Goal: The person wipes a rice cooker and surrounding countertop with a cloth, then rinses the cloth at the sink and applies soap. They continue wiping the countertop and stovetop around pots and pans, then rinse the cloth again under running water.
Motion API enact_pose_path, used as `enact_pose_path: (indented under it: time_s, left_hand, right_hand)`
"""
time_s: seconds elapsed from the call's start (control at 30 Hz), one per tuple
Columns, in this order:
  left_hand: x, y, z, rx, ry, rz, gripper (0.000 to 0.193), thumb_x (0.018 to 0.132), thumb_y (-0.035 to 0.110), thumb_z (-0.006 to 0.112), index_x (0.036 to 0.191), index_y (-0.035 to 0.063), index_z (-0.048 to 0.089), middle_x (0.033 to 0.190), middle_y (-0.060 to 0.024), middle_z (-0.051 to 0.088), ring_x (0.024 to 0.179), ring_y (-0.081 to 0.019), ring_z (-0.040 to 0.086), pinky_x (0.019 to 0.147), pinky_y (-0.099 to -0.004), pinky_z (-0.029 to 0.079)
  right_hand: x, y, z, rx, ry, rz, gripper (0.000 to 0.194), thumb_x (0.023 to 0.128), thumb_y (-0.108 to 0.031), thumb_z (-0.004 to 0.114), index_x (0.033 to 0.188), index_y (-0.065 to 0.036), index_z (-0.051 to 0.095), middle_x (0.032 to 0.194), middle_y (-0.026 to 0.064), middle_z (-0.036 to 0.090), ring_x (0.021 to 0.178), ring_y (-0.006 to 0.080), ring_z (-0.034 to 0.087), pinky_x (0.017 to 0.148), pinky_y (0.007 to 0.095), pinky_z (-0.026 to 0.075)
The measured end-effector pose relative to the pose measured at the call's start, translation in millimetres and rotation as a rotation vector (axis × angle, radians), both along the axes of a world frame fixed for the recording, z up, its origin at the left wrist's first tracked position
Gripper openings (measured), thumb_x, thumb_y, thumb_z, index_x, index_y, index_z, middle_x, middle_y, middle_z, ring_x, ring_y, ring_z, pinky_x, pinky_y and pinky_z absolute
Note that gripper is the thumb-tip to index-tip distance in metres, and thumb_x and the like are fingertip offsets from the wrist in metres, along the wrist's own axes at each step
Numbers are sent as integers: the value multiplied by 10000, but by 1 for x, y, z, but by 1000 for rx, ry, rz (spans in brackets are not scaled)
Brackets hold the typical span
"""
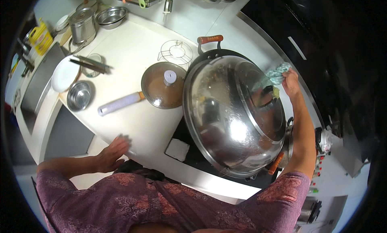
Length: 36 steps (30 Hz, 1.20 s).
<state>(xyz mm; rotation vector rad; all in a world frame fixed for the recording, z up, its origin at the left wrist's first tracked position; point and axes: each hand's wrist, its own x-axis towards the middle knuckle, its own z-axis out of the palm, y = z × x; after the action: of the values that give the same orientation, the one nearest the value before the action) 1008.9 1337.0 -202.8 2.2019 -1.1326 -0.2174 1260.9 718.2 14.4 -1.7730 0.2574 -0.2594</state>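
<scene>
My right hand (291, 83) grips a crumpled pale-green cloth (278, 74) beyond the far right side of a large domed metal lid (217, 112). The lid covers most of a dark wok (208, 55) with brown side handles, hiding what is inside. A glass panel (257, 91) is set in the lid, and its dark handle (267, 101) has a yellowish-green scrap of material on it. Empty and slightly blurred, my left hand (115, 153) is by the front edge of the white counter (145, 133), its fingers extended.
Left of the wok are a glass-lidded saucepan (160, 91) and a wire steaming rack (176, 52). A steel bowl (79, 96), a white plate (65, 73) and a metal pot (82, 26) are farther left. A folded white cloth (177, 150) lies by the hob. A dark range hood (302, 45) overhangs the right.
</scene>
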Motion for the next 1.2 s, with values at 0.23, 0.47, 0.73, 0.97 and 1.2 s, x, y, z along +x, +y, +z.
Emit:
enact_pose_path:
  time_s: [0.23,0.47,0.73,0.97,1.2]
  left_hand:
    - [37,106,-19,171,-318,-186,431,599,112,668,967,-87,567,1124,-238,498,1151,-382,413,985,-540,313]
    - [90,118,-38,40,-271,-293,363,535,147,671,827,-65,632,1012,-205,570,992,-345,522,921,-555,384]
    - [100,127,-55,-14,-200,-353,330,678,179,591,955,0,608,1042,-169,545,1048,-347,487,866,-523,395]
    - [114,131,-76,-120,170,-383,335,738,153,554,1055,45,549,1032,-151,524,1019,-352,441,843,-481,397]
    - [71,122,-100,-50,637,135,345,876,257,503,1158,60,485,1028,-103,526,990,-300,467,840,-398,415]
  right_hand:
    - [29,51,7,-685,114,55,151,666,0,515,803,-30,570,793,106,564,779,237,549,654,316,442]
    - [105,63,-27,-2138,259,151,101,641,-36,560,710,-16,632,851,191,626,858,315,602,744,361,473]
    - [164,68,-60,-2081,527,-90,253,666,-136,669,907,-67,631,974,145,621,914,268,604,745,361,493]
    - [196,59,-145,-701,96,198,153,660,-162,695,660,-46,596,734,161,594,709,274,594,639,313,484]
    - [176,77,-77,-1572,-286,549,186,631,-95,681,802,-61,617,787,141,582,710,296,567,645,362,473]
